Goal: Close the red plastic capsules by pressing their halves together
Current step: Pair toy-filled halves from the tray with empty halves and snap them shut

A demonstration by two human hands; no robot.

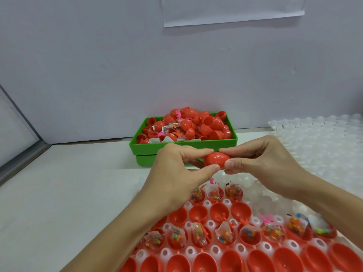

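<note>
A: Red egg-shaped plastic capsule (216,159) is sitting in mid-air above the white worktop (64,193), in front of the green plastic bin (182,145).

B: Left hand (176,169) and right hand (261,161) fingers are clamping its ends. Advice: keep halves coaxial, squeeze evenly, check the seam before setting it down near the white dimpled tray (214,250).

Illumination bright, even and diffuse, apparently from overhead. Soft shadow falls beneath the white paper sheet (233,10) on the wall and beside the green bin (182,148) on the counter (59,203). Focus slightly soft throughout. Wide-angle distortion bends the frame edges. No harsh glare.
</note>
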